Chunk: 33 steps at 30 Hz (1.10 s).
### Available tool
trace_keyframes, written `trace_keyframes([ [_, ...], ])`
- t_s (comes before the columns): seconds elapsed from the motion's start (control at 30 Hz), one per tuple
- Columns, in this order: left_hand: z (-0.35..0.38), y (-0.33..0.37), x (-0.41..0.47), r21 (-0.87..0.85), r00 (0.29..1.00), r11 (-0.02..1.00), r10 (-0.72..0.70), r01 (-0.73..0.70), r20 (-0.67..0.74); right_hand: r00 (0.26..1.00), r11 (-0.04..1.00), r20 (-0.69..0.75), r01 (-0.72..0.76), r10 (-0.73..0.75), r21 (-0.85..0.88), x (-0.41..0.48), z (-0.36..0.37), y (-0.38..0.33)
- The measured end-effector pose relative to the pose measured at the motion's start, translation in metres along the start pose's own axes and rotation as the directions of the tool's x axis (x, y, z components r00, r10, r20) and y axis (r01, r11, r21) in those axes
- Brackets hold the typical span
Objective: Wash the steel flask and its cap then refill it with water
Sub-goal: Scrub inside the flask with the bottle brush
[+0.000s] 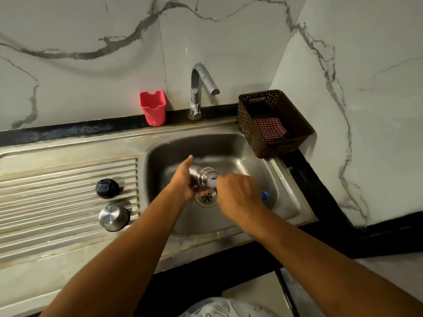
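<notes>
My left hand [183, 181] grips the flask [198, 177] mid-frame, and my right hand [238, 194] grips a brush [265, 195]. I judge the cap [113, 217], at left, and the refill remain.

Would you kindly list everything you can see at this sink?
flask: one, steel, tilted over the sink
brush: one, blue handle end, head at the flask's mouth
black cap: one, black, on the drainboard
steel cap: one, silver, on the drainboard, nearer than the black cap
cup: one, red, left of the tap
tap: one, chrome, behind the sink
basket: one, brown, right of the tap
cloth: one, red-and-white check, in the basket
sink: one, steel, centre
left hand: one, grips the flask
right hand: one, grips the brush
</notes>
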<state>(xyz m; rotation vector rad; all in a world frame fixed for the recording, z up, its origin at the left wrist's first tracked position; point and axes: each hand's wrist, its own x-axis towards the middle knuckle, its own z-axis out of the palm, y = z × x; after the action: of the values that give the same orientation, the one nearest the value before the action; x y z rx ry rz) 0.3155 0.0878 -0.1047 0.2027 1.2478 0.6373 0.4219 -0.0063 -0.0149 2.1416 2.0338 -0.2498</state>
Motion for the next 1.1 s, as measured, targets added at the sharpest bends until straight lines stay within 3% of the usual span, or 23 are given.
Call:
trace_keyframes([
  [0.1, 0.0, 0.004, 0.012, 0.114, 0.999, 0.992, -0.048, 0.05, -0.015, 0.999, 0.999, 0.009, 0.037, -0.037, 0.024, -0.012, 0.006, -0.02],
  [0.2, -0.026, -0.008, 0.088, 0.168, 0.996, 0.985, 0.044, -0.03, -0.079, 0.992, 0.984, 0.112, -0.082, 0.065, 0.159, -0.018, 0.009, -0.022],
  [0.3, -0.045, -0.014, 0.159, 0.018, 0.989, 0.997, 0.075, -0.073, -0.126, 0.974, 0.894, 0.152, -0.214, 0.166, 0.395, -0.028, 0.014, -0.002],
  [0.43, -0.032, -0.016, 0.105, -0.091, 0.979, 0.982, 0.15, -0.163, -0.141, 0.935, 0.735, 0.296, -0.341, 0.197, 0.587, -0.036, 0.023, 0.016],
  [0.5, -0.021, -0.027, 0.087, -0.108, 0.973, 0.979, 0.151, -0.171, -0.172, 0.891, 0.611, 0.381, -0.448, 0.246, 0.652, -0.028, 0.03, 0.018],
  [0.6, -0.009, -0.047, 0.071, -0.126, 0.984, 0.983, 0.113, -0.131, -0.14, 0.771, 0.299, 0.589, -0.637, 0.243, 0.711, -0.014, 0.04, 0.008],
  [0.67, -0.007, -0.052, 0.081, -0.135, 0.989, 0.984, 0.1, -0.114, -0.108, 0.734, 0.187, 0.641, -0.678, 0.225, 0.711, -0.01, 0.047, -0.004],
  [0.73, -0.006, -0.049, 0.088, -0.116, 0.993, 0.989, 0.083, -0.093, -0.088, 0.778, 0.223, 0.579, -0.626, 0.245, 0.747, -0.012, 0.045, -0.008],
  [0.83, -0.005, -0.031, 0.063, -0.079, 0.978, 0.983, 0.156, -0.168, -0.139, 0.876, 0.479, 0.406, -0.482, 0.259, 0.734, -0.021, 0.032, 0.0],
  [0.93, -0.001, -0.024, 0.043, -0.124, 0.966, 0.969, 0.19, -0.213, -0.175, 0.924, 0.712, 0.305, -0.374, 0.231, 0.595, -0.026, 0.029, 0.002],
  [1.0, 0.003, -0.033, 0.041, -0.12, 0.969, 0.973, 0.172, -0.195, -0.18, 0.92, 0.742, 0.296, -0.384, 0.256, 0.549, -0.021, 0.032, -0.007],
  [1.1, 0.0, -0.04, 0.044, -0.154, 0.991, 0.98, 0.117, -0.127, -0.071, 0.917, 0.757, 0.29, -0.392, 0.274, 0.523, -0.012, 0.037, -0.015],
])
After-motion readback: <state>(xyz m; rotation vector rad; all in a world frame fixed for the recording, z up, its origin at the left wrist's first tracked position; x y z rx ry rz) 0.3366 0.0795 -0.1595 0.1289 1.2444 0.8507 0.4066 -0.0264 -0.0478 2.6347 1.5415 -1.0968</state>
